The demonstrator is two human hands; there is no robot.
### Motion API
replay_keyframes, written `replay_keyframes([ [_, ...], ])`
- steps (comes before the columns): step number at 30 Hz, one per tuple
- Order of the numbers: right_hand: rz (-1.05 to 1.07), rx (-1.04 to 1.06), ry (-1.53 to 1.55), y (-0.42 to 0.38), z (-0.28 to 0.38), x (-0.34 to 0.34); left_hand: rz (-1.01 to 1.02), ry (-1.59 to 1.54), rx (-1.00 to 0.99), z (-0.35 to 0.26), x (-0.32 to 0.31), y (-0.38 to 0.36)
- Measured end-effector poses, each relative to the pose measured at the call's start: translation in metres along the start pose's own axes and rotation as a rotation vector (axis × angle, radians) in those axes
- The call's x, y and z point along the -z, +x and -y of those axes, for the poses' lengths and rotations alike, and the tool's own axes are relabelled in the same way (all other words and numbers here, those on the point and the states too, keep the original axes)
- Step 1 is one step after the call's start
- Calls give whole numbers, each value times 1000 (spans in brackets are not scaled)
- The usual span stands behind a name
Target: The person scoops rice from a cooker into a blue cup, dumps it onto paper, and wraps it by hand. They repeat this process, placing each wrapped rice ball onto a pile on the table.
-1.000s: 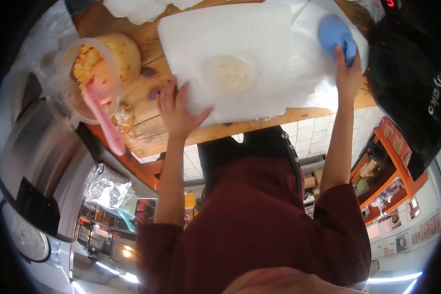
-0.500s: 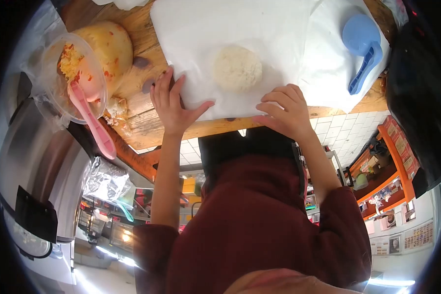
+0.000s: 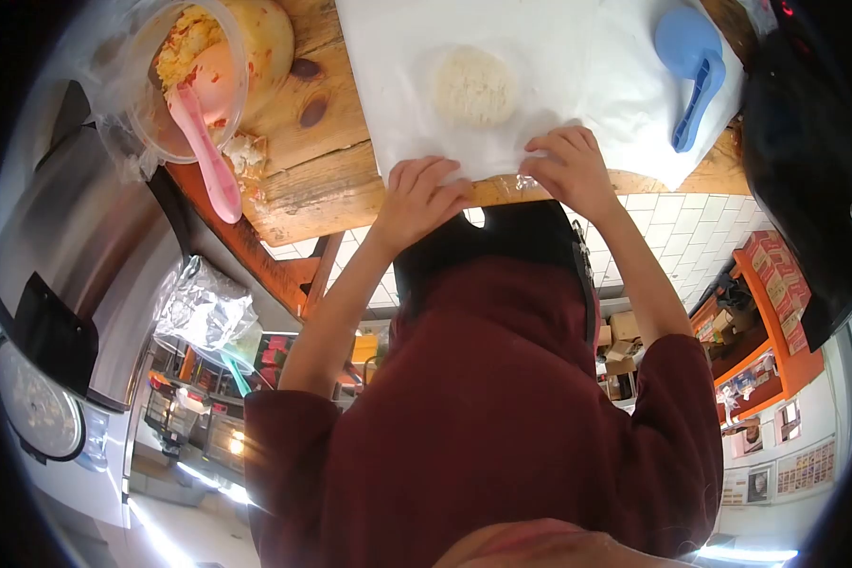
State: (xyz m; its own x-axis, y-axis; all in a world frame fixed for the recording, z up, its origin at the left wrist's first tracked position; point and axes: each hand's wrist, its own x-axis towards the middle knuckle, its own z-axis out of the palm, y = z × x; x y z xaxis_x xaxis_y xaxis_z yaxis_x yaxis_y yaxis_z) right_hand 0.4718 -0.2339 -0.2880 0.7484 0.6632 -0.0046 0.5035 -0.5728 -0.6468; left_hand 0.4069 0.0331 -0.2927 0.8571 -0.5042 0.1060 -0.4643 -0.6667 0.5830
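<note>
Left hand (image 3: 415,205) and right hand (image 3: 575,173) curling narrowly at white sheet's (image 3: 398,76) lower edge; pinching or merely touching, cannot tell. Pale round patty (image 3: 475,85) lying upper centre. Risk: uneven tugging creasing sheet, distorting patty, or sliding blue scoop (image 3: 687,45), upper right.

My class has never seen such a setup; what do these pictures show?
No machine: a person works bare-handed, filmed in every picture by one camera on their head, looking forward and down. On the wooden table lies a white sheet, where a pale round mound shows and a blue scoop rests. To the left, a pink utensil leans in a clear container. The left hand and right hand are at the sheet's near edge; whether they grip it I cannot tell.
</note>
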Motion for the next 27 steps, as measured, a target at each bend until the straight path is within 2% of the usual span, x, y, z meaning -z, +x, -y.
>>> replay_keyframes([
  [4,-8,-77,45,5,6,3,-58,28,47,-4,0,9],
  [5,43,-113,56,6,8,6,-65,30,49,-1,6,12],
  [7,92,-146,63,9,13,11,60,161,33,8,22,16],
  [8,38,-147,-6,11,20,15,58,162,33,9,28,20],
  [10,-24,-148,-81,13,25,19,-149,112,107,13,37,27],
  [11,4,-76,-174,12,26,18,-152,114,102,16,38,26],
  [13,33,1,-264,7,29,14,105,220,17,19,42,18],
  [14,15,-52,-185,4,29,12,101,227,18,22,44,12],
  [16,-11,-102,-113,3,22,13,148,-67,113,29,44,2],
  [18,240,-92,-4,2,22,23,215,-27,161,12,68,10],
  [20,176,-113,-1,14,21,33,273,20,213,-1,77,20],
  [22,87,-229,59,31,12,38,-499,295,70,-13,69,34],
  [23,82,-229,55,36,5,38,-409,-198,84,-25,60,17],
  [24,81,-220,69,41,-1,37,116,-77,-120,-41,59,17],
  [25,83,-208,83,45,-8,36,-42,-29,-452,-47,30,19],
  [26,86,-192,98,52,-14,34,25,130,-569,-50,21,31],
  [27,87,-182,98,58,-19,31,22,138,-564,-39,9,34],
])
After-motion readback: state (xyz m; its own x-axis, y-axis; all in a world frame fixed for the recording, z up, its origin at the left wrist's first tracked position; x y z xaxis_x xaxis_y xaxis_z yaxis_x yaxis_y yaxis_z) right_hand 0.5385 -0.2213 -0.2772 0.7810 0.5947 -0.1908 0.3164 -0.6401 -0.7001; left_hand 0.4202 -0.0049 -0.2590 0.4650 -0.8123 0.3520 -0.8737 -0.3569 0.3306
